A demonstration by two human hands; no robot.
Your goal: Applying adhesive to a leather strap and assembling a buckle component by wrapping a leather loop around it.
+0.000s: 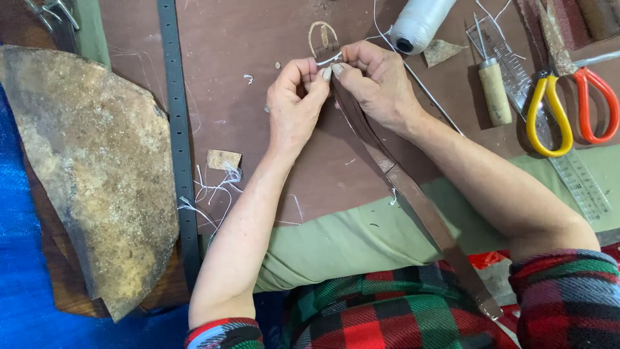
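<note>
While pinched upper-centre by left hand and right hand, fingers closed, long brown leather strap is steadied over the counter.

Both forearms bare, sleeves pushed to elbows, stretched forward and angled inward. Left hand and right hand brought together, fingertips pinched, thumbs nearly touching. Wrists slightly bent, knuckles turned upward.

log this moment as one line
left hand: pinching white thread | right hand: pinching brown leather strap | nearby: thread spool, awl, scissors
</note>
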